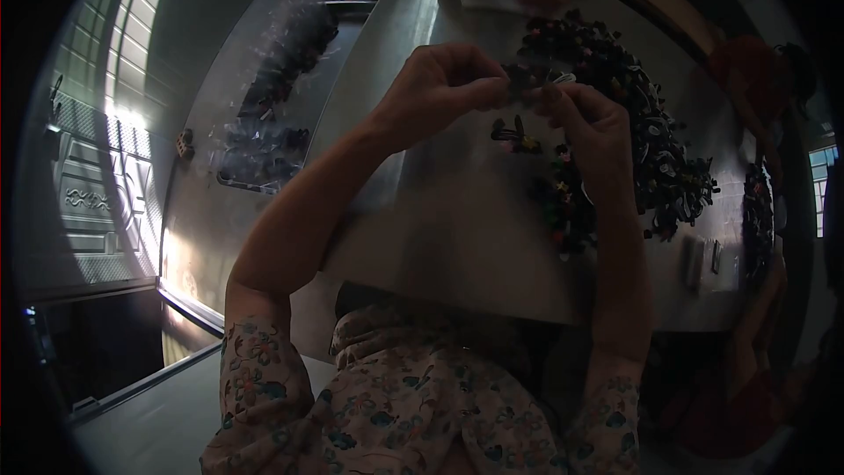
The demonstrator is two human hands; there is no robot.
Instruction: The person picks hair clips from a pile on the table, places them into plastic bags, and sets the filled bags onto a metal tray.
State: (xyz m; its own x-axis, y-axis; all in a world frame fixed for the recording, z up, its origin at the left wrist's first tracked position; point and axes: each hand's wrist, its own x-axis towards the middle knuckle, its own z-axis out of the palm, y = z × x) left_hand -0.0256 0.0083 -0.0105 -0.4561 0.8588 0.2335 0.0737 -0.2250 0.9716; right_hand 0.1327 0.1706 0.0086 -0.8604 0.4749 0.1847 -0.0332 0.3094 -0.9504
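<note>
Small dark clip-like piece (527, 78) pinched between two hands above a metal-topped table (448, 242)

It sits between the fingertips of the left hand (444, 84) and right hand (591, 119), both closed on it, its details blurred; a loose clip cluster (516, 136) lies nearer the body, and a heap of similar clips (655, 127) spreads around the right hand.

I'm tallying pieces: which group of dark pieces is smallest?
The little group seen below the left hand and right hand: only a few pieces, unlike the large left heap and right heap.
</note>
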